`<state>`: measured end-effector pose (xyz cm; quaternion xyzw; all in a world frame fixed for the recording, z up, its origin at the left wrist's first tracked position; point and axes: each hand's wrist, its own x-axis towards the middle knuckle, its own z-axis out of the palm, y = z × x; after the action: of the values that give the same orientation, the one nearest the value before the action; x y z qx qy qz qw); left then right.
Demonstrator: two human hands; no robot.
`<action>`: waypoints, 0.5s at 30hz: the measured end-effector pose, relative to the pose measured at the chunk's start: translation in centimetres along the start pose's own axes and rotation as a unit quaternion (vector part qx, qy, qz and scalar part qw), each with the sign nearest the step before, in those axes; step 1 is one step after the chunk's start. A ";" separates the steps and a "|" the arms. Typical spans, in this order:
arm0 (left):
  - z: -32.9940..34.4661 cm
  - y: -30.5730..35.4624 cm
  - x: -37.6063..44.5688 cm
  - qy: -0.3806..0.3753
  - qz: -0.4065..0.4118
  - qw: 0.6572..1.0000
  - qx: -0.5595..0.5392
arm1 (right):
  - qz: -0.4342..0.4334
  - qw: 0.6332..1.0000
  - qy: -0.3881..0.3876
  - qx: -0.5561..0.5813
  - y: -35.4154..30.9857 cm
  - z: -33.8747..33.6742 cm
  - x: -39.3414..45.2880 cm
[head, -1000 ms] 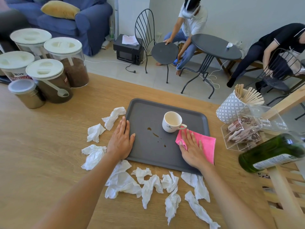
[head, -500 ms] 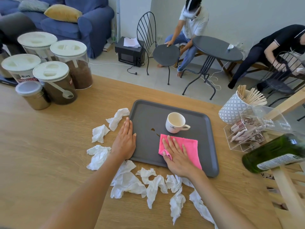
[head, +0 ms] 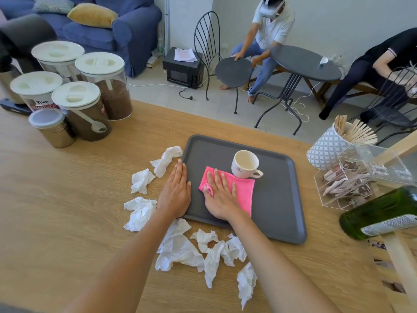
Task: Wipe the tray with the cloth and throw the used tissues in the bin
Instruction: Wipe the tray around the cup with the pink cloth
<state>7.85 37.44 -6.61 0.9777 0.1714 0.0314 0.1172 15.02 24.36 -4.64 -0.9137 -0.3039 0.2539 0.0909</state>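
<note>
A: How is the right hand (head: 220, 196) placed?

B: It is laid flat with the fingers spread, pressed down on the pink cloth (head: 240, 190). The cloth is not gripped; only its near left corner is folded up beside the thumb.

A: And the left hand (head: 176, 193)?

B: It is also opened flat, palm down. It is rested across the left rim of the grey tray (head: 282, 199), partly on the worktop (head: 67, 199). Nothing is held by it.

A: Where is the cloth found on the tray?

B: It is spread on the left half of the tray, and its far edge is just beside the white cup (head: 246, 164), maybe touching. The cup is stood upright near the middle of the tray, with the handle turned to the right.

A: Where are the tissues seen?

B: The crumpled white tissues (head: 180, 247) are scattered on the worktop, around the left side and the near side of the tray. One piece (head: 167, 159) is laid just beside the far left corner, near the left fingertips. A bin cannot be seen.

A: What else is kept on the worktop?

B: Lidded jars (head: 76, 109) are grouped at the far left. At the right, a patterned pot of wooden sticks (head: 327, 147) is stood behind a clear box (head: 361, 179).
</note>
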 end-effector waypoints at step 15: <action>-1.0 0.3 -0.3 -0.021 -0.011 1.000 -0.021 | -0.013 1.000 0.007 0.002 4.1 0.3 -3.8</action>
<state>7.52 37.32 -5.58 0.9735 0.1786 0.0134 0.1419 14.30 18.74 -4.68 -0.9111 -0.3149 0.2472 0.0984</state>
